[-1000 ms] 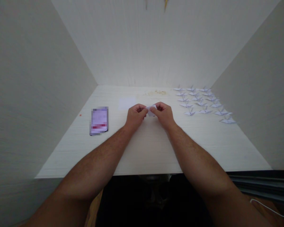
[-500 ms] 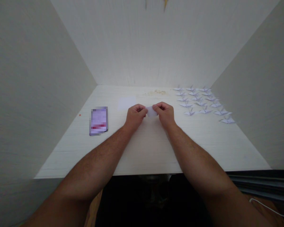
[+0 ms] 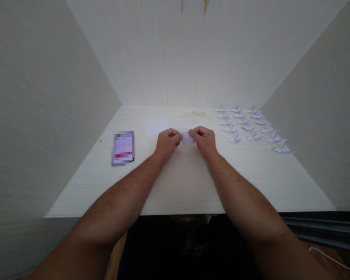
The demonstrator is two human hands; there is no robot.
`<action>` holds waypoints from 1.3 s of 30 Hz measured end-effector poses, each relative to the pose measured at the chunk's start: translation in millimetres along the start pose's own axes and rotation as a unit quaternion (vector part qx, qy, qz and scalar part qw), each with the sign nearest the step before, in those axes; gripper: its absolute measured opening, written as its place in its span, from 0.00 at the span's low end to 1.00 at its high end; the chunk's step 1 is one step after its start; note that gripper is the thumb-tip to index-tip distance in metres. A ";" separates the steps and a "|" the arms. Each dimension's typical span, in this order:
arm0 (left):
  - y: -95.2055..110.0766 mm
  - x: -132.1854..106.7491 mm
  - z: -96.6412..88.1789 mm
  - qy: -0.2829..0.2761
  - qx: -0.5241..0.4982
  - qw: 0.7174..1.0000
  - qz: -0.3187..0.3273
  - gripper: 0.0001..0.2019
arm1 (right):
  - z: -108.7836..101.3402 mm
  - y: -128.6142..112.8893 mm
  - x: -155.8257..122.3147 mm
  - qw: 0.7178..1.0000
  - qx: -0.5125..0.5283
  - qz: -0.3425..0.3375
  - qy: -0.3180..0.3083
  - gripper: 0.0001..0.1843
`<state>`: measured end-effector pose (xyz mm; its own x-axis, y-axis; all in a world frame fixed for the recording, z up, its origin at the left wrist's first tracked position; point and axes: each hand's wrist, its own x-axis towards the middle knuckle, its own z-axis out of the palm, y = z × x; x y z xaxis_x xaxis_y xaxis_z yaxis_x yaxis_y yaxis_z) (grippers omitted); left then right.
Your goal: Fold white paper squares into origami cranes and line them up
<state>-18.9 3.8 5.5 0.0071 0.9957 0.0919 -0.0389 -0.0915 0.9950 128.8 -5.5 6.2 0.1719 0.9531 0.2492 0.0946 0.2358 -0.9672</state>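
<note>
A small piece of white folded paper (image 3: 188, 138) is held just above the white table (image 3: 186, 182), near its middle. My left hand (image 3: 167, 142) pinches the paper's left edge with curled fingers. My right hand (image 3: 204, 140) pinches its right edge the same way. Both forearms reach in from the near edge of the table.
Several folded paper cranes (image 3: 249, 127) stand in rows at the back right. A flat white paper sheet (image 3: 156, 126) lies just behind my hands. A purple packet (image 3: 123, 148) lies to the left. Walls close in the table on three sides. A white cable (image 3: 335, 261) runs at lower right.
The paper between my fingers has flattened from a crumpled fold into a smoother small rectangle. My hands have stayed almost in place.
</note>
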 end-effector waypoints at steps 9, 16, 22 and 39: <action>-4.2 5.5 -2.5 0.035 0.054 0.998 -0.005 0.03 | -3.9 6.2 5.5 0.992 -0.124 -0.008 -0.001 0.11; -2.9 6.4 -4.8 0.039 0.015 0.999 -0.004 0.04 | -4.6 1.7 2.4 0.993 -0.097 0.038 -0.059 0.12; -1.7 5.8 -1.9 0.035 0.013 0.999 0.009 0.03 | -7.6 6.7 5.8 0.987 -0.155 -0.003 -0.031 0.12; -6.9 8.7 -2.9 0.015 -0.028 0.999 -0.008 0.03 | 0.3 8.6 5.1 0.999 -0.002 0.044 -0.005 0.07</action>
<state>-21.5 13.2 -0.7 -0.0212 0.9971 0.0735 -0.0940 -0.0752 0.9927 130.1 1.4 -0.8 0.1709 0.9718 0.1625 0.0841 0.1500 -0.9851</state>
